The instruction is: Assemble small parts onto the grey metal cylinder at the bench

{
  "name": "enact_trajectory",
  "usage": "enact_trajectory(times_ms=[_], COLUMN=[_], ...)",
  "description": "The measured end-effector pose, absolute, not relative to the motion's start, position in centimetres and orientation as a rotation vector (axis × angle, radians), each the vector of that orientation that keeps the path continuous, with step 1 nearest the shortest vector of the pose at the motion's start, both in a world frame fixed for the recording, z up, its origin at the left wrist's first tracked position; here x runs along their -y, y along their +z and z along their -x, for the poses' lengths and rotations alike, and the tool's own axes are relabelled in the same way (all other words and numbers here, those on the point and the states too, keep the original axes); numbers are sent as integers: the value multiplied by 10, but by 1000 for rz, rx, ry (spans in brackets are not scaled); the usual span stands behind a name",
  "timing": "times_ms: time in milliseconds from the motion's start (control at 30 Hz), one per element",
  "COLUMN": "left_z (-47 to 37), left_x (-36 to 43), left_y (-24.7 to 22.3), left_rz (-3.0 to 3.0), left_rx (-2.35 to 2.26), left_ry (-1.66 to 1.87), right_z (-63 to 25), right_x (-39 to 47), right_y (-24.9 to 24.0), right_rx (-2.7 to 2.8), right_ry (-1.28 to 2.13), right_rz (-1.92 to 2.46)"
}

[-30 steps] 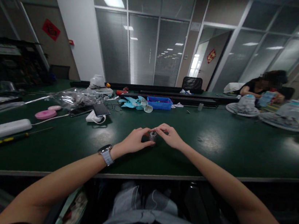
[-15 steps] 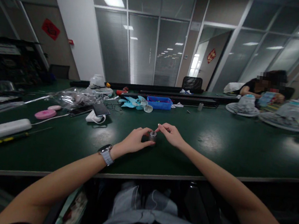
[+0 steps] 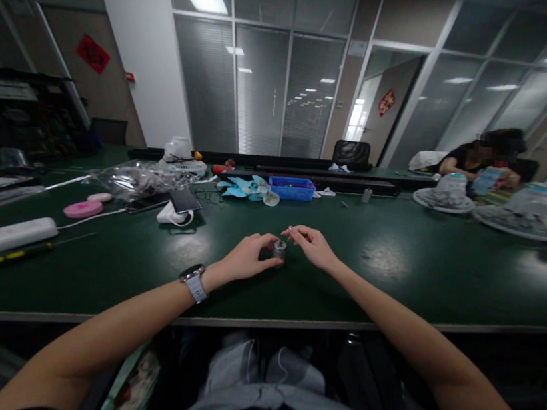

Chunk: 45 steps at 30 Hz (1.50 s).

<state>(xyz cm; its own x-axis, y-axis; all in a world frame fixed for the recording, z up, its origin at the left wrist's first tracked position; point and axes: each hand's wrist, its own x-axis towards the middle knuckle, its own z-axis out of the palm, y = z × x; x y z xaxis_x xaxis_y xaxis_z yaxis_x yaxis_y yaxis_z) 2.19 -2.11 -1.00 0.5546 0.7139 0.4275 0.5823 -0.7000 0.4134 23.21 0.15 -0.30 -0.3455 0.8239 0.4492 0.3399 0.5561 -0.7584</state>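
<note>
On the green table top stands a small grey metal cylinder (image 3: 279, 251), upright, with a darker bit at the middle of its top. My left hand (image 3: 250, 256) grips it from the left, thumb in front and fingers behind; a watch is on that wrist. Just above and to the right of the cylinder, my right hand (image 3: 316, 245) is closed in a pinch, its fingertips close to the top. Whatever those fingertips may hold is too small to make out.
Beyond my hands are a blue tray (image 3: 291, 189), light-blue fan blades (image 3: 245, 188) and another metal cylinder (image 3: 366, 195). To the left lie a white charger (image 3: 175, 215), a power strip (image 3: 1, 240) and a yellow-handled screwdriver (image 3: 15, 256). A co-worker (image 3: 481, 158) sits at the far right.
My right hand's fingertips have shifted slightly left, nearer to the space over the cylinder's top. The left hand and the cylinder have stayed in place.
</note>
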Motion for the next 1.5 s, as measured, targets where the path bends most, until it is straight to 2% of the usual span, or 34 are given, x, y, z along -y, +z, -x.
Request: enact_trajectory(times_ms=[833,1067,1233,1500], left_z=[-22,-23,-22,-21], left_x=[22,23,23,21], left_y=[-9,-8,-9,-11], left_rz=[-2573,-2588,-2596,-2576], left_rx=[-1086,-1132,-1215,-1279], left_ry=[851,868,870,885], right_z=[-228,-238,-244,-250], right_x=[7,-3,-10,-13], right_y=[-1,-1,-7,-7], right_rx=[2039,2020,2264,2382], right_ry=[462,402,485,625], right_rz=[858,1045,1324,1315])
